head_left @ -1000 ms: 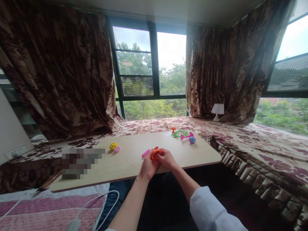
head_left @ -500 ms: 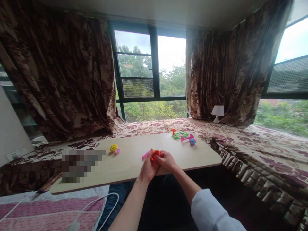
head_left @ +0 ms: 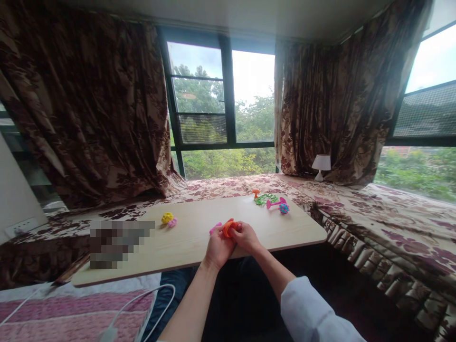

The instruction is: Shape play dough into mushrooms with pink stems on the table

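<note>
Orange piece (head_left: 228, 230) is held above the pale tabletop (head_left: 295, 229); the left hand (head_left: 218, 247) cups it from seven o'clock; the right hand (head_left: 248, 238) pinches it from four o'clock; both hands touch it, neither clearly nearer; its long axis cannot be told; a pink piece (head_left: 214, 228) lies at nine o'clock from it, just beyond the left hand.

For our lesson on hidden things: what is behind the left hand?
Beyond the left hand, a pink piece shows on the table. The hand covers the surface directly behind it; anything there cannot be seen. The orange piece it holds is partly covered too.
</note>
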Tool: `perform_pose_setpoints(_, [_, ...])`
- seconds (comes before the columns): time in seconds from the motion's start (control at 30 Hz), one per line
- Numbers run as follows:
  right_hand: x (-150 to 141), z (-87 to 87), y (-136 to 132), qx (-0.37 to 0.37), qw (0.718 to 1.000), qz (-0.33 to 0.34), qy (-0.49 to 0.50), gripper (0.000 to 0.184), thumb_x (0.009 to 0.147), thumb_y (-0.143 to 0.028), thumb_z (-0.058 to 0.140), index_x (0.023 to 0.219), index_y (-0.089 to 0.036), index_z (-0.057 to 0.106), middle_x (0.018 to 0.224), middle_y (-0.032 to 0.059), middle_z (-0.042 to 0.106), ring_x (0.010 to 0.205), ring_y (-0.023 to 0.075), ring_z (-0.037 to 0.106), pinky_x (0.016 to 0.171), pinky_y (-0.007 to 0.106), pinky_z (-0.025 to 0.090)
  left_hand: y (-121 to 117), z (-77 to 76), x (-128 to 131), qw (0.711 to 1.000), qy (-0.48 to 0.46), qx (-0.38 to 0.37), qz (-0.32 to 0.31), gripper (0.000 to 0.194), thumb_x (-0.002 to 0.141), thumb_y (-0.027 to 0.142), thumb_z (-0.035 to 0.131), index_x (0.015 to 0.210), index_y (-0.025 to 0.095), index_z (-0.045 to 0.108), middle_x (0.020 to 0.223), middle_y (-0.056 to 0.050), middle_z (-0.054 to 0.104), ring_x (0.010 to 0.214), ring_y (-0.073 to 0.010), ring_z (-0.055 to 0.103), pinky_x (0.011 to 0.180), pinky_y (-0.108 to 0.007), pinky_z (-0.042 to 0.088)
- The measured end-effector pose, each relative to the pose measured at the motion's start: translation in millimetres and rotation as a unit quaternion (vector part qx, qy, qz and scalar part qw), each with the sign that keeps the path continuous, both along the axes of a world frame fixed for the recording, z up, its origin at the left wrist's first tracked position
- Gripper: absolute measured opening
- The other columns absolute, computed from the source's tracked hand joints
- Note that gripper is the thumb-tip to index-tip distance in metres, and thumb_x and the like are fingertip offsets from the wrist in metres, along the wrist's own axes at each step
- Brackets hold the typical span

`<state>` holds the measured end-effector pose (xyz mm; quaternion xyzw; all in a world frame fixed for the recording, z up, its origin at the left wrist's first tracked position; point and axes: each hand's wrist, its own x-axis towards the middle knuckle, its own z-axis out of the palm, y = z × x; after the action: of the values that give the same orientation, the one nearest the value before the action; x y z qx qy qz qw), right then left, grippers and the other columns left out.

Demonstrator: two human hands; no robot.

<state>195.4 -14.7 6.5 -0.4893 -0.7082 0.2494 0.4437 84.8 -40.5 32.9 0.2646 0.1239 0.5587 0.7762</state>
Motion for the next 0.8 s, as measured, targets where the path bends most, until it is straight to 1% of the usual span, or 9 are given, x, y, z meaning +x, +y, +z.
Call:
perform_pose_setpoints(0.23, [2.9,-0.9,-0.3,0.009,1.0,0.007,-0.008,0.024,0.088,-0.033,0.049,0.098,-0.013,0.057,0.091,0.0033,0.06,0.075,0.014,0.059,0.067,0.031,0.05,-1.1,-1.8,2.6,1.0,0.003,0.018,0.017,0.022,0.084,0.03,0.051,0.098,0.013,0.057,0.093,-0.004,0.061,0.078,-0.0141,0.059,0.068,-0.032,0.051])
perform_pose_setpoints(0.4, [0.6,-3.1,0.6,0.005,1.0,0.009,-0.012,0.022,0.088,-0.031,0.05,0.098,-0.013,0.057,0.092,0.0034,0.061,0.077,0.0143,0.06,0.068,0.032,0.05,-1.0,-1.9,2.5,1.0,0.003,0.013,0.027,0.021,0.084,0.027,0.052,0.099,0.013,0.056,0.096,-0.005,0.06,0.082,-0.0153,0.059,0.07,-0.034,0.051])
perform_pose_setpoints(0.63, [-0.7,-1.7,0.5,-0.001,1.0,0.004,-0.015,0.022,0.088,-0.03,0.05,0.1,-0.013,0.057,0.095,0.004,0.06,0.078,0.0147,0.06,0.069,0.032,0.051,0.8,-1.0,-1.5,1.0,0.014,0.002,-0.002,0.027,0.084,0.033,0.05,0.102,0.013,0.055,0.099,-0.006,0.06,0.084,-0.0163,0.059,0.072,-0.035,0.05])
perform_pose_setpoints(0.8, [2.8,2.6,-1.8,0.009,1.0,0.015,-0.012,0.023,0.088,-0.032,0.05,0.098,-0.013,0.057,0.092,0.0035,0.061,0.078,0.0149,0.06,0.069,0.032,0.05,-0.6,-0.6,-0.4,1.0,0.015,0.008,0.002,0.026,0.085,0.032,0.05,0.103,0.014,0.055,0.097,-0.006,0.06,0.082,-0.0156,0.059,0.07,-0.034,0.05])
